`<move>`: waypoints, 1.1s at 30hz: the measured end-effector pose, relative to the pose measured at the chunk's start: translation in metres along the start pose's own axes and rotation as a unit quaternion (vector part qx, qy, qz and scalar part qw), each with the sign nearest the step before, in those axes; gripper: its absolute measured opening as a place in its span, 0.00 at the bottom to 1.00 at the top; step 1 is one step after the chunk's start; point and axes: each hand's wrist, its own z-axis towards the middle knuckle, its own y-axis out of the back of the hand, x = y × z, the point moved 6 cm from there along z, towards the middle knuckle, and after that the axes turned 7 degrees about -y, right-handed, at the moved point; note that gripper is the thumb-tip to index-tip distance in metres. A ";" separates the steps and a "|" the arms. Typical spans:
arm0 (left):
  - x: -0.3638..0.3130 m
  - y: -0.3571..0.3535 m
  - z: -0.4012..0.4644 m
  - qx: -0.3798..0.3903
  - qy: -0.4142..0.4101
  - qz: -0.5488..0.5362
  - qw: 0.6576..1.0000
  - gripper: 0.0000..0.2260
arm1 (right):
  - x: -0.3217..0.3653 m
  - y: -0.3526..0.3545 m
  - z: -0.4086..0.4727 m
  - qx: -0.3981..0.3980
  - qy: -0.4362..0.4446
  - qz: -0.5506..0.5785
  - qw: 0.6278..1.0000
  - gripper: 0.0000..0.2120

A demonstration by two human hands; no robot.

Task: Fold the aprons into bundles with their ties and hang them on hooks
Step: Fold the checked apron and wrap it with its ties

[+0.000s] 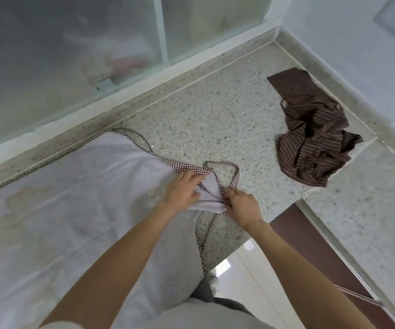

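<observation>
A white apron (73,198) with brown checked trim lies spread flat on the speckled stone counter (215,115). Its bib end points right, with the checked neck loop (234,172) lying open on the stone. My left hand (182,191) presses on the bib's upper corner, fingers over the checked trim. My right hand (244,207) pinches the bib's lower corner where a checked tie (203,241) trails down over the counter edge. A brown striped apron (315,143) lies crumpled at the right, apart from both hands.
Frosted sliding glass (73,55) runs along the counter's far edge. A white wall (369,67) closes the right side. The counter turns a corner at the right (369,210), with a dark brown cabinet front (310,245) and glossy white floor tiles (251,281) below.
</observation>
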 end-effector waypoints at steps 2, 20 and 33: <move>0.004 -0.004 0.018 0.034 -0.013 0.045 0.998 0.18 | -0.009 0.013 0.007 -0.002 -0.002 0.051 0.999 0.17; 0.051 0.082 0.128 -0.159 0.017 -0.035 0.987 0.11 | -0.082 0.087 0.056 -0.269 -0.158 0.170 0.935 0.22; 0.003 -0.018 0.029 0.039 0.018 0.065 0.997 0.35 | -0.041 0.008 0.034 -0.038 0.040 0.021 0.998 0.33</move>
